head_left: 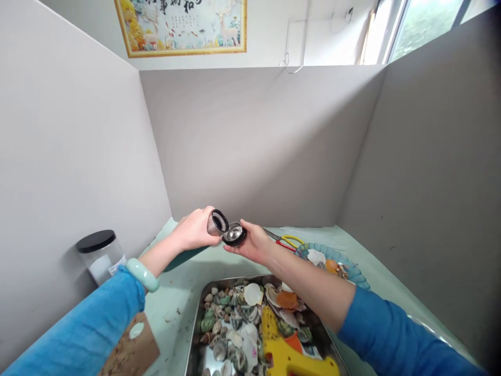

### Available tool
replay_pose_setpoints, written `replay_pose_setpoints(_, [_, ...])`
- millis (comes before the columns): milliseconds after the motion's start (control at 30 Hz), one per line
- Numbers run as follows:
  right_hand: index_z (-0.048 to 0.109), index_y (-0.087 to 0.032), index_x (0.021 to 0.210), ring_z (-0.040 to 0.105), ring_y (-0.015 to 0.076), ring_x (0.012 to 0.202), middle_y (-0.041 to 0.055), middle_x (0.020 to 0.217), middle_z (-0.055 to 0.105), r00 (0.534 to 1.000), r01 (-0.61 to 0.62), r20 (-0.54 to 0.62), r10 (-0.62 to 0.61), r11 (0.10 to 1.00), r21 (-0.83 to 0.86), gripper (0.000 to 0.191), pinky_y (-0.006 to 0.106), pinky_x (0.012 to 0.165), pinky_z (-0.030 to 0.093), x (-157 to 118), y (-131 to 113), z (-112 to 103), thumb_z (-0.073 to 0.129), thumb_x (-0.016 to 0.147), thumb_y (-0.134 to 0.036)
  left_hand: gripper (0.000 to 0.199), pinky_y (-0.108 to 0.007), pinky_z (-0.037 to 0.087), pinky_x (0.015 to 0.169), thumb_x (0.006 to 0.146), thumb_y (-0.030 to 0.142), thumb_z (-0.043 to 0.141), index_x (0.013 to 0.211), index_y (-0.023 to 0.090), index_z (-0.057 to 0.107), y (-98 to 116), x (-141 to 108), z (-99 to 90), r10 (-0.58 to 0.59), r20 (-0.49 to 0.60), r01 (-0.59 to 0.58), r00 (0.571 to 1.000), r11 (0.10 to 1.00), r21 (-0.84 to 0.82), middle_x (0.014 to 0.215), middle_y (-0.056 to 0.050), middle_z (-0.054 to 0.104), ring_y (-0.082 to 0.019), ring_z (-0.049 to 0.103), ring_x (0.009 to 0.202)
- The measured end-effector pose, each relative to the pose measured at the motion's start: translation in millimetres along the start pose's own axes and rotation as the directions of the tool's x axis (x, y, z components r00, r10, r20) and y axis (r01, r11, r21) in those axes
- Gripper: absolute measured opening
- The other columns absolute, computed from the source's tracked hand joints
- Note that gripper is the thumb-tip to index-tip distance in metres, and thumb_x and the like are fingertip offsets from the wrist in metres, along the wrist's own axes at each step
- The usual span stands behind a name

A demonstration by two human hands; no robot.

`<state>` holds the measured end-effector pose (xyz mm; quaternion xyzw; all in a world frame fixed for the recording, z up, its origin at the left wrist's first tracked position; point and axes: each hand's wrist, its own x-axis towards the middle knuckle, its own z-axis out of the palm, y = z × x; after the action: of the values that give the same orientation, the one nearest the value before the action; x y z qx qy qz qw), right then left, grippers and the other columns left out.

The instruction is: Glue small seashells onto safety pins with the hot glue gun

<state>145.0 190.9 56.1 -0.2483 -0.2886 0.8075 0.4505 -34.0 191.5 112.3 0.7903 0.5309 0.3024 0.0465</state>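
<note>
Tilted on its side, a green thermos (187, 257) is gripped near its mouth by my left hand (195, 227), closed around it. Its black-rimmed opening faces right. My right hand (254, 241) pinches a round black lid (235, 233) with a shiny metal inside, held right at the thermos mouth; whether the two touch I cannot tell. Both hands are above the far part of the table, beyond a metal tray (195, 334) of seashells (235, 318). A yellow tool with a handle (297, 360) lies on the shells.
A clear jar with a black lid (97, 250) stands at left, near a brown board (133, 350). At right, scissors (287, 241) lie beside a blue scalloped dish (358, 274) of shells. Grey panels (254, 141) enclose the green-covered table (168, 303).
</note>
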Motion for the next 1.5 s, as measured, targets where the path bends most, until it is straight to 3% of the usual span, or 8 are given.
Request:
replay_pose_setpoints(100, [0.05,-0.014,0.09,0.062,0.0184,0.071,0.0086,0.081,0.062,0.991,-0.045,-0.127,0.042,0.999,-0.025,0.025,0.038,0.062,0.054,3.5,2.5,1.9,0.029,0.093,-0.028,0.045,-0.031,0.045,0.066,0.051,0.037,0.071,0.092,0.027,0.058,-0.9,-0.2,6.9,0.077,0.111,-0.093,0.991,0.984,0.15,0.086,-0.004,0.066,-0.028,0.063,0.084])
replay_pose_setpoints(267, [0.049,-0.014,0.088,0.06,0.0177,0.068,0.0076,0.077,0.059,0.968,-0.082,-0.242,0.067,0.995,-0.051,0.019,0.039,0.059,0.055,5.6,6.0,2.1,0.032,0.09,-0.024,0.044,-0.032,0.041,0.059,0.054,0.037,0.067,0.095,0.027,0.055,-4.5,-1.1,16.3,0.106,0.177,-0.153,0.978,0.949,0.275,0.085,-0.006,0.064,-0.028,0.062,0.077])
replay_pose_setpoints(633, [0.052,-0.012,0.088,0.058,0.0181,0.063,0.0072,0.072,0.058,0.947,-0.138,-0.297,0.12,0.99,-0.041,0.024,0.037,0.051,0.055,13.1,11.3,-2.5,0.033,0.09,-0.025,0.042,-0.032,0.044,0.058,0.06,0.04,0.061,0.097,0.024,0.049,5.1,0.0,18.0,0.079,0.337,-0.243,0.938,0.845,0.477,0.089,-0.007,0.062,-0.027,0.061,0.081])
replay_pose_setpoints(900, [0.051,-0.012,0.086,0.055,0.0161,0.056,0.0049,0.066,0.055,0.946,-0.139,-0.3,0.125,0.99,-0.025,0.022,0.035,0.047,0.054,16.9,15.8,-8.7,0.034,0.09,-0.025,0.04,-0.032,0.041,0.056,0.059,0.038,0.058,0.095,0.023,0.049,2.7,2.3,21.4,0.095,0.36,-0.281,0.928,0.813,0.51,0.088,-0.007,0.061,-0.027,0.059,0.08])
replay_pose_setpoints(1500, [0.052,-0.01,0.088,0.057,0.0169,0.053,0.0054,0.064,0.056,0.947,-0.148,-0.289,0.139,0.989,-0.009,0.024,0.037,0.048,0.055,22.8,25.9,-16.2,0.032,0.09,-0.024,0.046,-0.037,0.045,0.066,0.058,0.039,0.062,0.099,0.021,0.05,9.0,-0.3,22.9,0.077,0.417,-0.319,0.905,0.773,0.549,0.093,-0.01,0.062,-0.03,0.058,0.09])
